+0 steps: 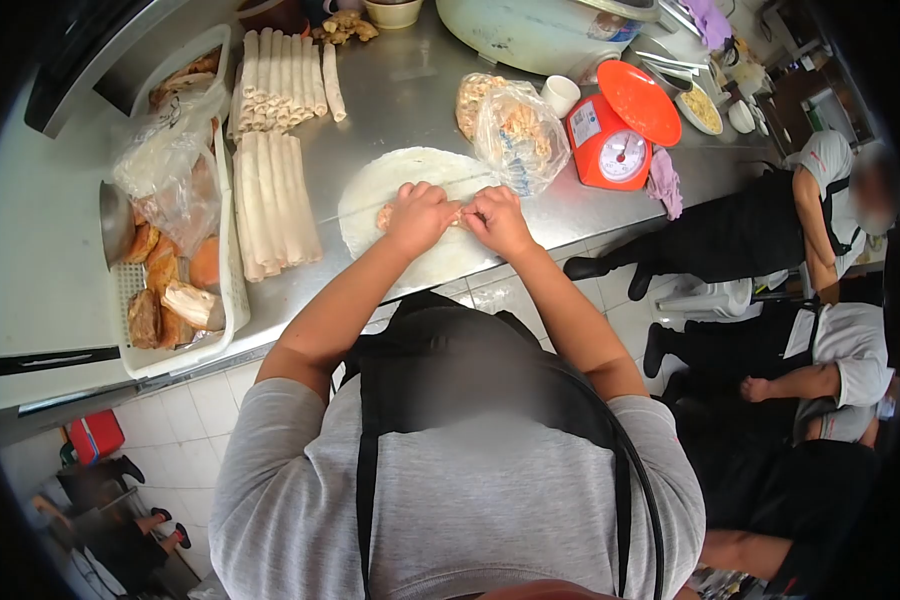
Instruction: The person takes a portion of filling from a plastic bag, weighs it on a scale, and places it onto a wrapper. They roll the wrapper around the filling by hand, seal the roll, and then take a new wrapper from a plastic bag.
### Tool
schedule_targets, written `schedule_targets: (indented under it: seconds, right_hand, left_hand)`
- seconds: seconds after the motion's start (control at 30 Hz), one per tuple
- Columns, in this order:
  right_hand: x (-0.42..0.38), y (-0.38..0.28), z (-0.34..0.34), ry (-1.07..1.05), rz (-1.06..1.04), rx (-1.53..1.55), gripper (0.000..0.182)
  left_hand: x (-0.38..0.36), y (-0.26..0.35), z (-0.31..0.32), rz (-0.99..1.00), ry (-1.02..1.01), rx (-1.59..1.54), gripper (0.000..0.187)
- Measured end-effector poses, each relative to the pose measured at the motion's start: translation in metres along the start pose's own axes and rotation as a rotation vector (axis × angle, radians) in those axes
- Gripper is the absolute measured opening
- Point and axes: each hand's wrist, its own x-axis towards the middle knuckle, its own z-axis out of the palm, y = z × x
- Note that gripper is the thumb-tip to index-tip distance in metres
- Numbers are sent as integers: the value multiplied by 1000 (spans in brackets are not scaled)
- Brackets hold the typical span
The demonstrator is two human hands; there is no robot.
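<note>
A round, thin white wrapper (370,180) lies flat on the steel counter in front of me. Across its middle runs a short line of orange-pink chopped filling (384,216), partly covered by my hands. My left hand (420,216) rests over it with fingers curled around the filling. Close beside it, my right hand (499,219) has its fingertips pinched together at the filling's other end. A clear plastic bag of the same filling (520,135) touches the wrapper's far right edge. Finished long white rolls (270,205) are stacked in rows to the left.
A red kitchen scale (610,140) stands right of the bag, near a white cup (561,95) and a purple cloth (664,184). At left is a white basket (232,290) of browned food pieces. A large basin (510,40) sits behind. Other people stand at right.
</note>
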Motion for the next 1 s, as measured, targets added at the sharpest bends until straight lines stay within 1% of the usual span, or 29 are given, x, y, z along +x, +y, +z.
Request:
schedule_targets:
  seconds: [0.03,0.07,0.13,0.17,0.23,0.27,0.33,0.43,0.47,0.53,0.73,0.83,1.0]
  right_hand:
    - [0,3,2,-31,9,-20,29]
    - [-2,6,3,0,21,-4,25]
    - [1,-9,-10,65,44,25,19]
    - [4,-13,-12,65,7,-9,20]
    - [8,-21,-10,66,-57,-75,23]
    - [8,-19,-5,30,-47,-71,25]
    - [11,-13,5,-43,-32,-62,29]
    - [11,-5,-1,-108,-71,-92,30]
    - [10,-5,-3,-78,-57,-94,27]
    - [8,-7,-10,-21,-32,-98,22]
    - [4,1,-15,-120,-33,-89,25]
    - [1,1,-21,-46,3,-42,25]
    - [-2,10,-16,-123,10,-62,32]
  left_hand:
    - [2,0,1,9,-3,14,25]
    - [2,0,1,16,-6,28,25]
    - [1,0,-2,-6,62,67,22]
    - [1,-1,-4,-14,96,86,21]
    - [-1,0,-10,-25,1,69,23]
    - [-2,0,-12,-30,-49,59,23]
    - [-5,-8,-5,-7,-48,49,27]
    - [-5,-8,-6,14,-74,56,30]
    - [-4,-6,-8,19,-85,63,31]
    - [-1,1,-11,32,-52,88,30]
    - [2,6,-4,70,-32,71,31]
    - [4,8,-3,81,-11,91,30]
    - [7,8,7,110,2,82,35]
